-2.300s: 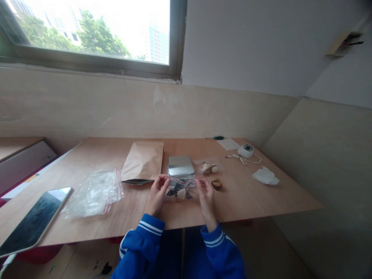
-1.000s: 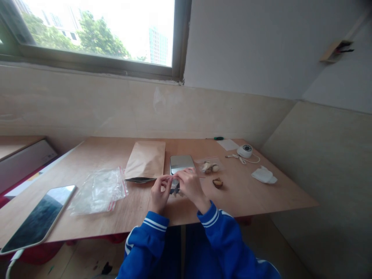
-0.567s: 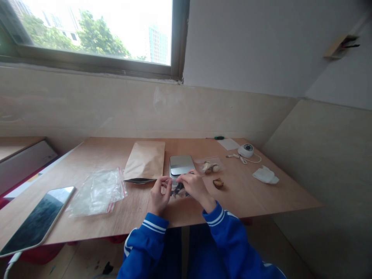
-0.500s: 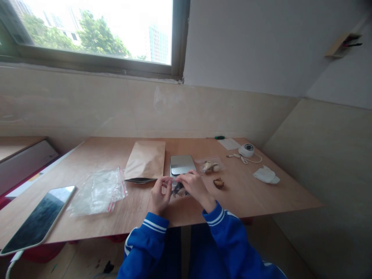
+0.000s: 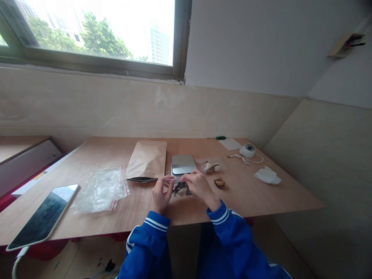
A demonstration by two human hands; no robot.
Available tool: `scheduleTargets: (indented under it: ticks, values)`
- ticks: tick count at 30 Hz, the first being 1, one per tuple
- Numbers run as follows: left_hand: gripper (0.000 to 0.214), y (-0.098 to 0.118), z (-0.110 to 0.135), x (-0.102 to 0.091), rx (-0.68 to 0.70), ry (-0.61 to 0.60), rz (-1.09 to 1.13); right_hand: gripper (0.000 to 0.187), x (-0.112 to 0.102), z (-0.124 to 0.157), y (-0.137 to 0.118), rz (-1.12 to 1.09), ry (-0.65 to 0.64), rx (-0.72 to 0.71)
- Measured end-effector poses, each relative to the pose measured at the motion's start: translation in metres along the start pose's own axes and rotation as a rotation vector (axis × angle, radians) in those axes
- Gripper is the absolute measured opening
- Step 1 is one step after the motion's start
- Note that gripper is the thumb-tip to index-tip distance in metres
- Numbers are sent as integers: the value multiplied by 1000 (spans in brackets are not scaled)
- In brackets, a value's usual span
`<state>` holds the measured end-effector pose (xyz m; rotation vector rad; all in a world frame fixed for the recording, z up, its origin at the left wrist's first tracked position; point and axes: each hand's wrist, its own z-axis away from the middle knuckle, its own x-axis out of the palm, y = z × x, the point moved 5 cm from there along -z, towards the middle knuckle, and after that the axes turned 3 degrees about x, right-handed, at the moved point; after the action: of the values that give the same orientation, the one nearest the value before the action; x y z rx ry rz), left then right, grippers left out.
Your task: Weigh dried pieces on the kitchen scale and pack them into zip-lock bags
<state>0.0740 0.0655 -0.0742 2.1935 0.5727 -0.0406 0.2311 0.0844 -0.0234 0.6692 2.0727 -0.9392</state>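
Both hands pinch the top edge of a small clear zip bag with dark and pale pieces inside, close to the table's front edge. My left hand is closed on the bag's left top corner. Fingers of my right hand are pressed together on the same edge, farther right. Just beyond the hands sits a flat scale with a silver top. A brown paper pouch lies to its left, its mouth facing me. Right of the scale is another clear bag holding dried mushrooms; one loose brown mushroom lies nearer me.
Several empty clear zip bags are piled at left, beside a phone with a cable. At right are a white dome camera with its cord, a crumpled white cloth or tissue, a paper sheet and a green screwdriver.
My right hand has slid a little rightward along the bag's top edge, so the gap between the hands is wider. The whole view has shifted slightly.
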Motion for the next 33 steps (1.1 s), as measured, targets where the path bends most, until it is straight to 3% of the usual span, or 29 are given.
scheduleTargets:
  ticks: [4, 7, 10, 14, 19, 28, 33]
  values:
    - [18, 0, -1, -2, 16, 55, -69, 20, -7, 0, -3, -36, -38, -40]
    - [16, 0, -1, -5, 46, 110, -129, 23, -13, 4, 2, -47, -32, -17]
    - [14, 1, -1, -3, 77, 84, -142, 31, -13, 8, 8, -16, -20, 14]
    - [12, 1, 0, -4, 107, 111, -149, 27, -11, 12, 8, -43, -34, 22]
    - [15, -1, 0, -10, 119, 209, -141, 27, -16, 21, 17, -168, -75, 67]
    - [28, 3, 2, -10, 179, 153, -107, 28, -31, 31, 29, -471, -142, 214]
    - [29, 3, 3, -12, 172, 166, -40, 30, -44, 33, 32, -691, -93, 287]
